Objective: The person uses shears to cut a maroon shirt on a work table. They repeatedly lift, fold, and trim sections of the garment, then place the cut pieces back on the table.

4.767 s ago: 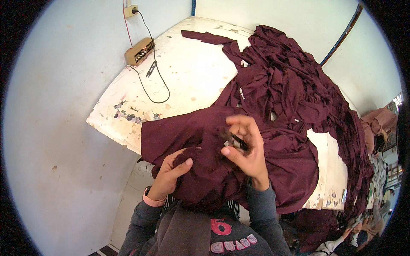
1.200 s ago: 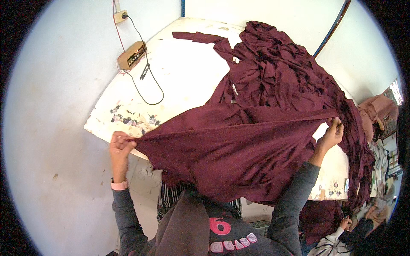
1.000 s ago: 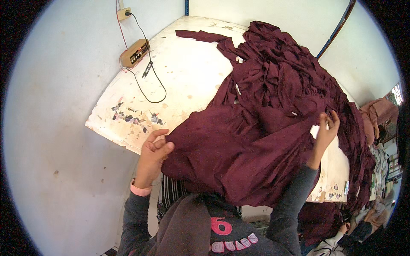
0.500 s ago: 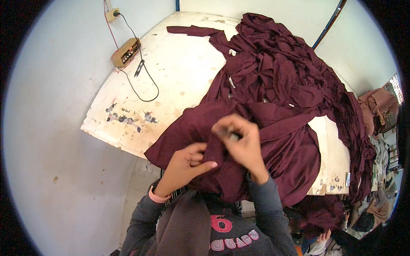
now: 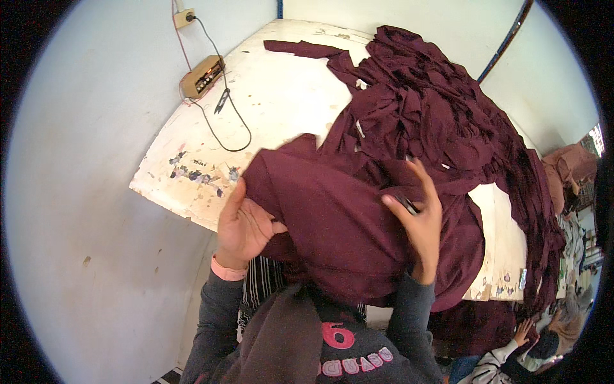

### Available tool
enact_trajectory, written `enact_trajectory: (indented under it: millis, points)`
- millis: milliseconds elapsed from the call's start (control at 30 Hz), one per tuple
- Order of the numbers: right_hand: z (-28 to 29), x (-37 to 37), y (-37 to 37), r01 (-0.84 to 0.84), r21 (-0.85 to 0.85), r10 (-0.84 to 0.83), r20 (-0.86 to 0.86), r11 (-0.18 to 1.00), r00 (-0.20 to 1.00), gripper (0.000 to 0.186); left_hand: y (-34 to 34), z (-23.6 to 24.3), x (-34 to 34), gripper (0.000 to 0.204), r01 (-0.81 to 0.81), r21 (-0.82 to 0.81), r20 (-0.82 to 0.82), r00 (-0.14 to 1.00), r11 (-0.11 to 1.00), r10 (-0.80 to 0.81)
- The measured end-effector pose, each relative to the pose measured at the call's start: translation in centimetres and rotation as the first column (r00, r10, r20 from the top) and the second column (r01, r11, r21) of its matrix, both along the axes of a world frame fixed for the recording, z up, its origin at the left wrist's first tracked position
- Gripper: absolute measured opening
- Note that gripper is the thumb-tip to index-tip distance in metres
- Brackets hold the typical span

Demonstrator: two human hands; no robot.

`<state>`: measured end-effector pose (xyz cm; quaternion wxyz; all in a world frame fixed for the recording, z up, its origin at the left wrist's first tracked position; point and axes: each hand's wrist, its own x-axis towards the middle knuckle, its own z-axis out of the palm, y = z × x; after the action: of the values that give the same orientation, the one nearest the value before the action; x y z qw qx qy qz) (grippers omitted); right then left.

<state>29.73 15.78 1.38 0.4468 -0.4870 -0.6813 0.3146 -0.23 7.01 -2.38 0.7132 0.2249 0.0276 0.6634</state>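
Observation:
A maroon garment (image 5: 339,217) is spread and lifted in front of me, over the near edge of the table. My left hand (image 5: 246,225) grips its left edge, the thumb pointing up along the fabric and some fingertips hidden by the cloth. On the garment's right side, my right hand (image 5: 419,221) holds a small dark tool (image 5: 407,205) in the palm; its kind is mostly hidden by the fingers. The thumb and forefinger of that hand are spread apart beside the cloth.
A heap of maroon garments (image 5: 441,115) with small white labels covers the table's (image 5: 288,83) back and right. At the back left lie a brown box with a cord (image 5: 203,77) and black thread snips (image 5: 222,101). Another person's hand (image 5: 523,331) shows at lower right.
My hands have moved apart, the left going left and up, the right going right. The garment between them is now lifted and spread wider. The view has shifted slightly.

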Motion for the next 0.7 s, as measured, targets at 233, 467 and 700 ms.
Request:
enact_trajectory:
  millis: [233, 467, 700]
  points:
    - [-9.7, 12.7, -0.5, 0.443, 0.020, -0.384, 0.535, 0.896, 0.753, 0.026, -1.3, 0.3, -4.0, 0.056, -0.217, -0.047, -0.150, 0.967, 0.975, 0.208]
    - [0.9, 13.8, 8.2, 0.528, 0.585, -0.581, -0.116, 0.615, 0.806, 0.023, -1.6, -0.1, -3.1, 0.054, -0.225, -0.074, -0.198, 0.958, 0.972, 0.206]
    - [11.2, 0.7, 20.9, 0.262, 0.699, -0.397, 0.034, 0.665, 0.917, 0.027, -0.1, -3.1, -5.4, 0.056, -0.243, -0.070, 0.021, 0.969, 0.968, 0.245]
